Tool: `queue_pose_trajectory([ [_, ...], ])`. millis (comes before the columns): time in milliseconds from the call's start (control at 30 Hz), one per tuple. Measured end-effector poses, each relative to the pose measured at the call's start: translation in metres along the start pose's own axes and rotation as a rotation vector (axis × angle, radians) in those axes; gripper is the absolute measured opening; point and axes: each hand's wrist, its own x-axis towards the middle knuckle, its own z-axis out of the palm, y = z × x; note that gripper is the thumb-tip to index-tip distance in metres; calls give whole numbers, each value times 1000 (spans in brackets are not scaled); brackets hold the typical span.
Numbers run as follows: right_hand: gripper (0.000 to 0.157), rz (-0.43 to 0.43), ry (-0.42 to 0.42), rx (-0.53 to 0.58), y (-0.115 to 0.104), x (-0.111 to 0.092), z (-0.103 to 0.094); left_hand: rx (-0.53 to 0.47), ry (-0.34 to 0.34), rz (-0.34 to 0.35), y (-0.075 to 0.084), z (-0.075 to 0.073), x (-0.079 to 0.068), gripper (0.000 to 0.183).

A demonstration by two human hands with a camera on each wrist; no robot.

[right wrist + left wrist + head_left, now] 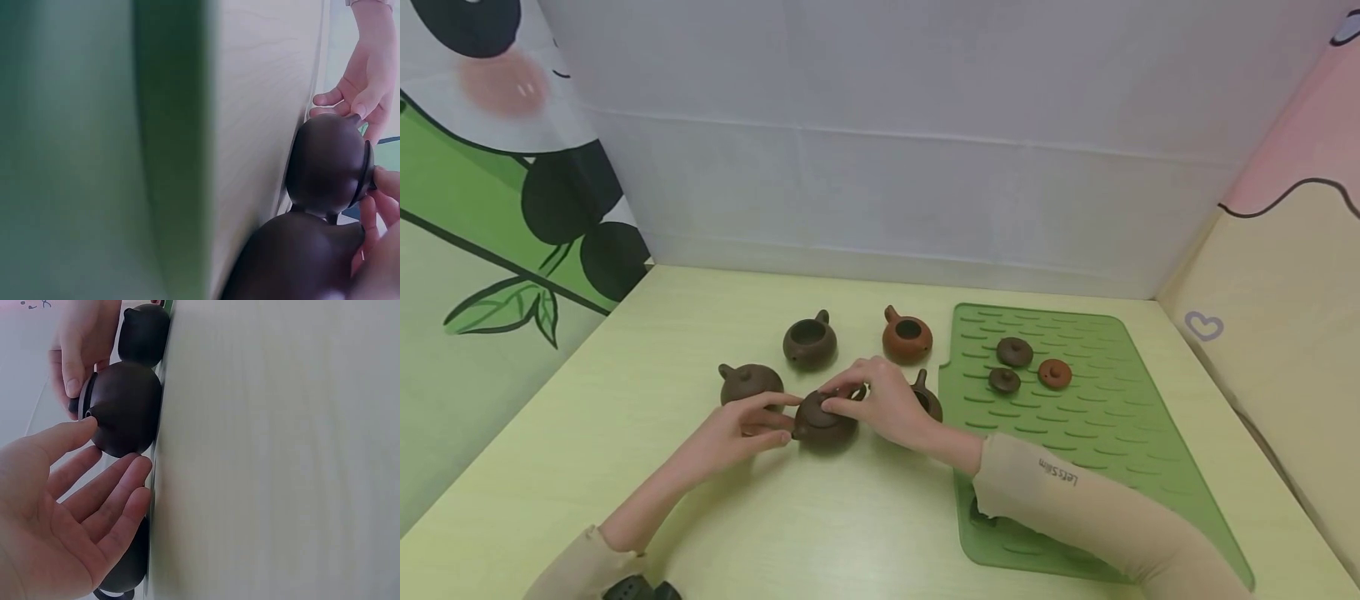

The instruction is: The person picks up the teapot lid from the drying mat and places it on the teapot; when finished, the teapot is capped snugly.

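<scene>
A dark brown teapot stands on the table between both hands, its lid seated on top. My right hand pinches the lid's knob between thumb and fingers. My left hand is at the spout side; in the left wrist view its thumb lies right at the spout and its other fingers are loosely extended beside the body. Left of it sits another lidded dark teapot, partly behind the left hand. A lidless dark teapot is partly hidden behind the right hand.
Behind stand a lidless dark teapot and a lidless reddish teapot. On the green mat at the right lie two dark lids, one farther back and one nearer, and a reddish lid. The right forearm crosses the mat.
</scene>
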Motion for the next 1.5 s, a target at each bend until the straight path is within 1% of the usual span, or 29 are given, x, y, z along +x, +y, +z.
queue_pose_trajectory([
  [233, 17, -1, -1, -3, 3, 0, 2, 2, -2, -11, 1, 0, -1, 46],
  [467, 18, 10, -5, 6, 4, 0, 3, -6, -5, -9, -1, 0, 0, 47],
  [600, 17, 2, -6, 7, 5, 0, 3, -10, -4, -12, -2, 0, 0, 47],
  [1033, 17, 11, -7, -17, 6, 0, 4, 7, 2, 5, -3, 2, 1, 46],
  [1500, 17, 31, -15, 9, 6, 0, 2, -1, -14, 11, -4, 2, 2, 47],
])
